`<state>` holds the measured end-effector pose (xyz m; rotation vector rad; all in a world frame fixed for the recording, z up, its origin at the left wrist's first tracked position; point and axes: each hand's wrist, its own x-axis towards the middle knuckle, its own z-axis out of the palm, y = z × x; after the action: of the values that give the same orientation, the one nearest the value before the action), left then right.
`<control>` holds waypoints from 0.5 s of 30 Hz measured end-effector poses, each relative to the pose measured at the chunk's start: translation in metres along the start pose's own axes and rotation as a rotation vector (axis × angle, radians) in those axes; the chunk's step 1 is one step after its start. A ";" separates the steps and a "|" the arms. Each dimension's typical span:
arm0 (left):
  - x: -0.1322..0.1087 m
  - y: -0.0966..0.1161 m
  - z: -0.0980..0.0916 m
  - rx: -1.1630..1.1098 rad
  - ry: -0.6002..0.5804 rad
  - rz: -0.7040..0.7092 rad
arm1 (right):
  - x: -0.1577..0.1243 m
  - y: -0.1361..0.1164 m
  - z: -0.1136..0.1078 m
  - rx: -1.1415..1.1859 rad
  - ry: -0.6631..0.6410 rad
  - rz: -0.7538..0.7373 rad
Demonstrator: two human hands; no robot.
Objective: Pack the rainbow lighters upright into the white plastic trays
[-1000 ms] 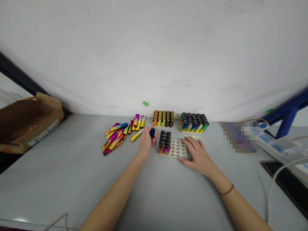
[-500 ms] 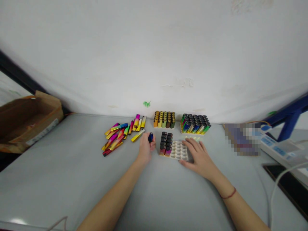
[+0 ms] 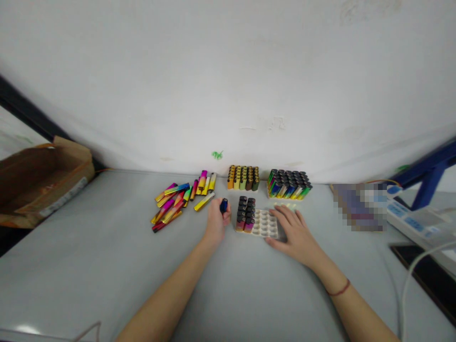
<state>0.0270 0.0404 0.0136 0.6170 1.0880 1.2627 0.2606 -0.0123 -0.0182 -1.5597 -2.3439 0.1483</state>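
Observation:
My left hand (image 3: 217,219) is closed around a slim, lighter-like tube (image 3: 223,205). Its dark blue end sticks up from the fist and the rest is hidden by the fingers. Just right of that fist lies a white tray (image 3: 264,222) with rows of round sockets. Two rows of black-topped, pink-and-gold tubes (image 3: 245,213) stand upright in its left side. With fingers spread, my right hand (image 3: 294,232) rests at the tray's right edge and holds nothing; thumb and fingertips are at its near and far corners. Loose shiny tubes (image 3: 173,209) are heaped left of my left hand.
Behind the tray stand a block of gold-topped tubes (image 3: 243,178) and a tray of black-topped ones (image 3: 289,184), near the white wall. An open cardboard box (image 3: 46,180) is at the left. At right are a power strip (image 3: 415,221), a dark flat device (image 3: 427,280) and a white cable (image 3: 406,294).
Almost nothing differs. The view has tilted very slightly, while both hands, the held tube and the tray keep their places.

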 end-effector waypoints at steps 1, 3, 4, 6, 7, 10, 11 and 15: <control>0.000 0.000 0.000 -0.002 0.000 0.004 | 0.000 0.000 0.000 0.001 0.002 -0.001; 0.000 0.000 0.000 -0.013 -0.003 0.011 | 0.000 0.000 0.000 0.003 0.002 0.001; 0.000 0.000 0.000 -0.019 -0.005 0.015 | 0.000 0.000 0.000 0.004 0.000 0.003; -0.001 0.000 0.000 -0.030 -0.008 0.022 | 0.000 -0.001 0.000 0.006 -0.007 0.009; -0.001 0.000 0.000 -0.037 -0.008 0.026 | 0.000 -0.001 -0.001 0.008 -0.009 0.012; -0.001 0.000 0.001 -0.064 0.004 0.054 | 0.001 -0.001 -0.001 0.011 -0.013 0.015; -0.001 0.001 0.000 -0.071 0.008 0.060 | 0.001 -0.001 -0.002 0.011 -0.014 0.014; -0.002 0.003 -0.001 -0.075 -0.020 0.032 | 0.001 -0.001 -0.002 0.010 -0.015 0.016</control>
<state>0.0244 0.0392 0.0165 0.5915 1.0136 1.3167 0.2594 -0.0118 -0.0158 -1.5788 -2.3392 0.1758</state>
